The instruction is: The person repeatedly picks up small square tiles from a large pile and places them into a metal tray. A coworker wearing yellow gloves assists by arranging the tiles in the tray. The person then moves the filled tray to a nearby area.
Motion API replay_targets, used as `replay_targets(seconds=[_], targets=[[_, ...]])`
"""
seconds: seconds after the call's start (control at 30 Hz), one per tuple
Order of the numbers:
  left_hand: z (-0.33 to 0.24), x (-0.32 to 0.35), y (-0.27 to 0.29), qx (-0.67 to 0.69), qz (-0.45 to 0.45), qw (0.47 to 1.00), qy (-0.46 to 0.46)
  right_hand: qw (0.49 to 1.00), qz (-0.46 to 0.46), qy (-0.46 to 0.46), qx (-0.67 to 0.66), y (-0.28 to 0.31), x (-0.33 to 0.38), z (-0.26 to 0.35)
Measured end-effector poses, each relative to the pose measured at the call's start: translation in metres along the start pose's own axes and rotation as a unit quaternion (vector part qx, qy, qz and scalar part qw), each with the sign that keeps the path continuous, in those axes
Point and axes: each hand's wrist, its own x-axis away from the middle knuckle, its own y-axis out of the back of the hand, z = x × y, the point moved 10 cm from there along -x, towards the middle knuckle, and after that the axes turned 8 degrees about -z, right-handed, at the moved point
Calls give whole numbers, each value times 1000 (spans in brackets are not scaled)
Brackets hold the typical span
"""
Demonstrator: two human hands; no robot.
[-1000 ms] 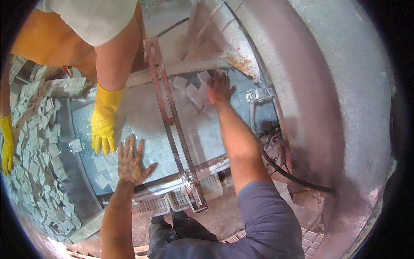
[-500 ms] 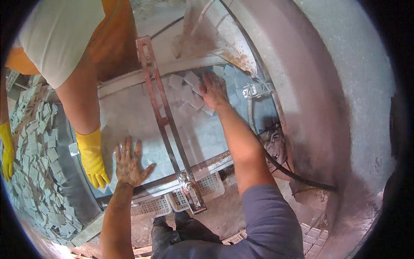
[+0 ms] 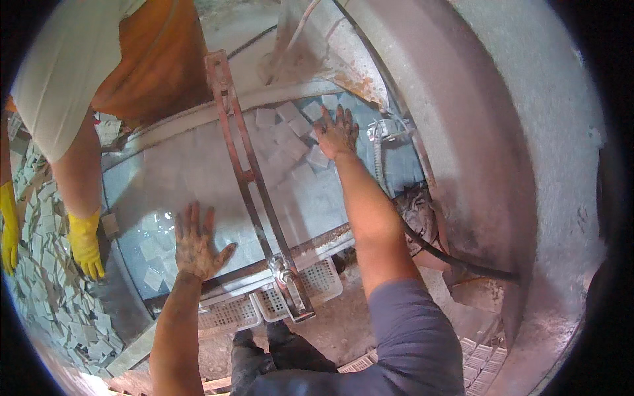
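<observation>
My left hand (image 3: 198, 244) lies flat with fingers spread on the wet, pale work surface (image 3: 317, 208), left of a slotted metal bar that crosses it. Small square tiles (image 3: 153, 249) sit in the wet film beside that hand. Across the bar, toward the far side, my right hand (image 3: 337, 134) rests with fingers apart on loose tiles (image 3: 290, 142). Those tiles lie scattered, some overlapping. Both hands are smeared with dark wet grime, and neither grips anything.
The slotted bar (image 3: 247, 175) spans the surface. At the left, a co-worker's yellow glove (image 3: 84, 244) hangs by a big tile heap (image 3: 59, 317). White perforated baskets (image 3: 228, 315) stand below the near edge. A metal fitting (image 3: 389, 129) and black hose (image 3: 462, 270) are at right.
My right hand has shifted slightly right, its fingers now spread wider. The co-worker's yellow glove has moved left, away from my left hand, which stays nearly in place.
</observation>
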Motion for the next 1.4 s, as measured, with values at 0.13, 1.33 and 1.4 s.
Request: replay_targets(seconds=[0.13, 1.33, 1.4], targets=[[-3, 1, -2, 4, -20, 1000, -16, 987, -48, -145, -38, -10, 7, -29], [-98, -35, 15, 81, -46, 980, -177, 979, -149, -137, -35, 40, 256, -57], [-61, -65, 17, 13, -91, 984, -152, 979, -146, -135, -46, 42, 256, -48]])
